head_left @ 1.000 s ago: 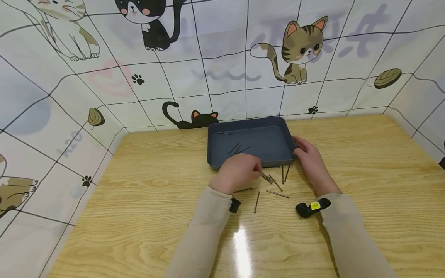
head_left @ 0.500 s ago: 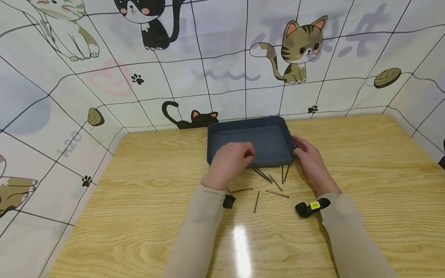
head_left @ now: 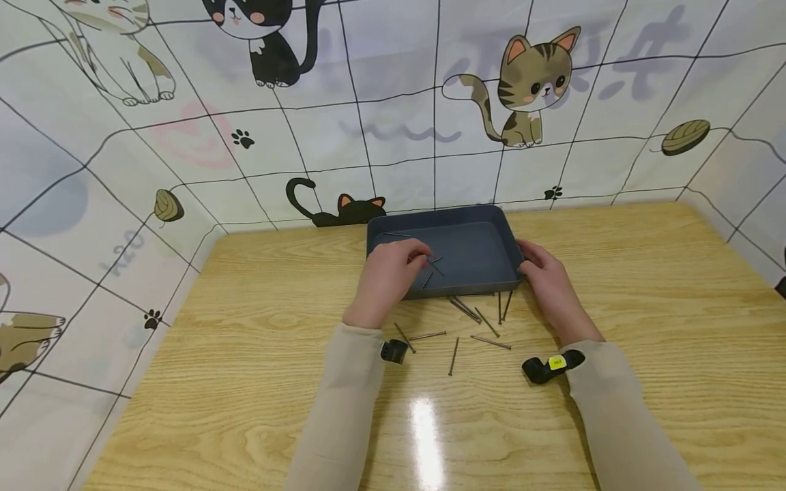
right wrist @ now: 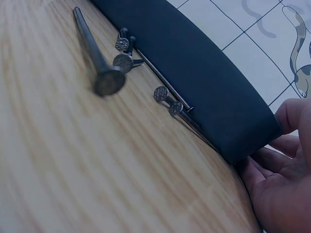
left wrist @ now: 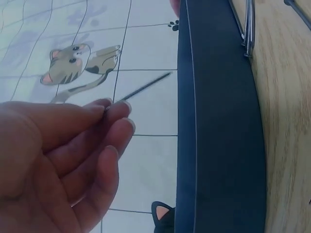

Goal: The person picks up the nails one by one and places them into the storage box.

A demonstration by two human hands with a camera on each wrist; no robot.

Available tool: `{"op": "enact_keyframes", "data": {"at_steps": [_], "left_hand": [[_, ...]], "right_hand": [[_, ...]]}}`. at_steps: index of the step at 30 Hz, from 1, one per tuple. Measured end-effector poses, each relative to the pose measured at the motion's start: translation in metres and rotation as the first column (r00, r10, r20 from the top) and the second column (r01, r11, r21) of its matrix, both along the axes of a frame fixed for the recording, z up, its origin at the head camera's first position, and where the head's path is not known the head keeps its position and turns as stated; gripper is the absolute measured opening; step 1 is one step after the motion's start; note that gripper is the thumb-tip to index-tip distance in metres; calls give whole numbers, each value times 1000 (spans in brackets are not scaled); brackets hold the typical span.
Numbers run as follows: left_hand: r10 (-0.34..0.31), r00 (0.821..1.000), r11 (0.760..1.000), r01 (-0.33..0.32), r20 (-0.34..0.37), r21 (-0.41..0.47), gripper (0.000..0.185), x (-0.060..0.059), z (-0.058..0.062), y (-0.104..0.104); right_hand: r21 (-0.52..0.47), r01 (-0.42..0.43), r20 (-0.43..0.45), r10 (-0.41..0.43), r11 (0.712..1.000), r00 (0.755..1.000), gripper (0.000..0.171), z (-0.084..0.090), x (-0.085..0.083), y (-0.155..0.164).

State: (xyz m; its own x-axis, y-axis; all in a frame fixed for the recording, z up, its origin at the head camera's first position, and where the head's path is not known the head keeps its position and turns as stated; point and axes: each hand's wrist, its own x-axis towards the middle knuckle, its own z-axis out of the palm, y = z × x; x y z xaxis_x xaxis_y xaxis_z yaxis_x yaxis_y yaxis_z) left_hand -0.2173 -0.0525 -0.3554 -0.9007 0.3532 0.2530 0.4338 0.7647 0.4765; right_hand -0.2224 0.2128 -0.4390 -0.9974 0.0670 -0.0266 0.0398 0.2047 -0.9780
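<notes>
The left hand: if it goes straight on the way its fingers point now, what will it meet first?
The left hand pinches a nail over the near part of the blue tray. Its fingers point toward the tray's far right, so it would probably first meet the loose nails on the tray floor; depth is unclear.

Looks like a home hobby corner, not a pro workshop: wooden table (head_left: 258, 382) boxed in on 3 sides by screens (head_left: 393, 136) w/ cartoon cats, paw prints & yarn balls; loose nails (head_left: 475, 320) by a dark tray (head_left: 473, 225).
</notes>
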Motion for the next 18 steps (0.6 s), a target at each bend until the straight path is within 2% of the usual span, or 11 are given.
{"op": "enact_keyframes", "data": {"at_steps": [5, 10, 18], "left_hand": [[37, 998, 998, -40, 46, 56, 18, -6, -3, -6], [50, 998, 997, -52, 37, 53, 17, -8, -7, -9], [103, 992, 992, -109, 79, 70, 13, -13, -15, -15]], "right_hand": [[-4, 1, 2, -1, 1000, 1000, 51, -1, 0, 0], [-2, 1, 7, -1, 1000, 1000, 50, -1, 0, 1], [7, 4, 7, -4, 1000, 1000, 51, 1, 0, 0]]}}
